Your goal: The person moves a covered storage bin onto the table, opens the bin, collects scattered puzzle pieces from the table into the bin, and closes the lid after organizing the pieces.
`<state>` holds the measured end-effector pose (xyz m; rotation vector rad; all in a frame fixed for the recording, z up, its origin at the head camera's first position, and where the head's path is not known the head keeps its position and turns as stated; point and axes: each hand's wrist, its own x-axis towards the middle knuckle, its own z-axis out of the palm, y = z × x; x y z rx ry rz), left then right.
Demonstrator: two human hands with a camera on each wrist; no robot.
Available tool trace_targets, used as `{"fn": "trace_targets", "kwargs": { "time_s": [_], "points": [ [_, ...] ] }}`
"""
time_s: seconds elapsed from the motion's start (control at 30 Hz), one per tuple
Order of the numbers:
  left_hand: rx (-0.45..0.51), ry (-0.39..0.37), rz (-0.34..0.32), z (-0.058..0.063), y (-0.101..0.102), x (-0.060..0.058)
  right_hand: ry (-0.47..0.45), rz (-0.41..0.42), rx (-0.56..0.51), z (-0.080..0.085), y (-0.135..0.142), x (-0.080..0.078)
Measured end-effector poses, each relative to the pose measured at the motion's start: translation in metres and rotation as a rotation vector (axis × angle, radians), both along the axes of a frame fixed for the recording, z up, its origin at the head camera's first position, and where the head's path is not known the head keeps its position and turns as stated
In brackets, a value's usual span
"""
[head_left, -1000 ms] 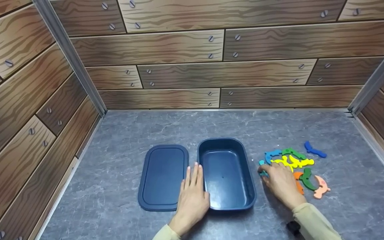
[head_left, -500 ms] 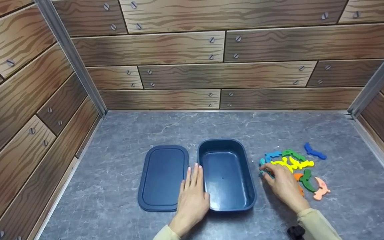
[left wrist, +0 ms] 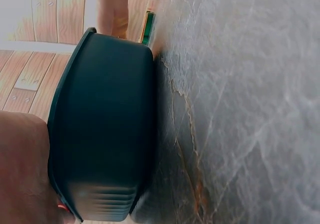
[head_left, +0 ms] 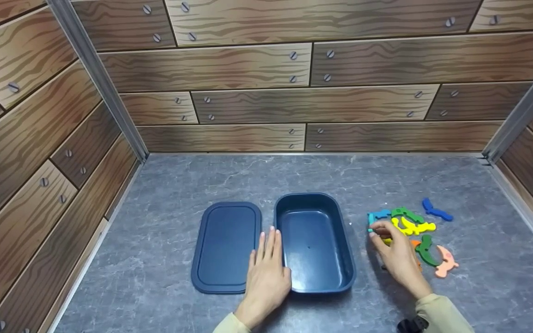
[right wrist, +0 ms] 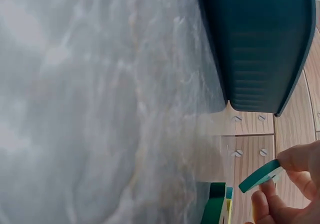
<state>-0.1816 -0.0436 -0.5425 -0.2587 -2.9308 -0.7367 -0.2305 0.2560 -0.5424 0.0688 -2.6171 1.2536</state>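
Observation:
My left hand (head_left: 269, 276) rests with straight fingers along the left rim of an open dark blue plastic box (head_left: 312, 249), which has nothing in it. In the left wrist view that hand (left wrist: 22, 166) touches the box's side. My right hand (head_left: 399, 256) pinches a flat teal toy piece (head_left: 371, 222) between thumb and fingers, just right of the box. From the right wrist view, the teal piece (right wrist: 260, 176) is held raised above the table. Around this hand lie a light blue piece (head_left: 381, 213), a green piece (head_left: 407, 213) and yellow pieces (head_left: 421, 226), partly hidden.
Left of the box lies its flat blue lid (head_left: 227, 247). Farther right are a dark blue piece (head_left: 436, 210), a dark green piece (head_left: 426, 249), a pink piece (head_left: 446, 262) and orange, mostly covered. Wood-patterned walls (head_left: 312, 104) enclose the grey table (head_left: 178, 178).
My right hand has lifted the teal piece off the table and shifted slightly right with it, turning it upright. The left hand and the box stay where they were.

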Motion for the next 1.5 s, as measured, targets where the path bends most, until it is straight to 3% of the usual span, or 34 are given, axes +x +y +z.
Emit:
{"fn": "trace_targets", "kwargs": {
  "time_s": [0.47,0.8,1.07,1.33,1.5],
  "points": [
    [-0.006,-0.002,0.006,-0.002,0.0,0.0,0.047,-0.018,-0.204,0.008,-0.003,0.004],
    [-0.014,0.013,0.003,-0.002,-0.001,0.002,0.091,0.005,-0.47,0.02,-0.012,0.008],
    [-0.021,0.014,-0.001,-0.002,-0.001,0.002,0.136,0.018,-0.45,0.032,-0.024,0.01],
    [-0.016,-0.007,-0.001,0.0,-0.001,0.0,0.181,0.087,-0.425,0.063,-0.046,0.024],
    [-0.024,-0.02,-0.001,0.0,0.0,-0.001,0.168,0.117,-0.413,0.064,-0.051,0.023]
  ]
}}
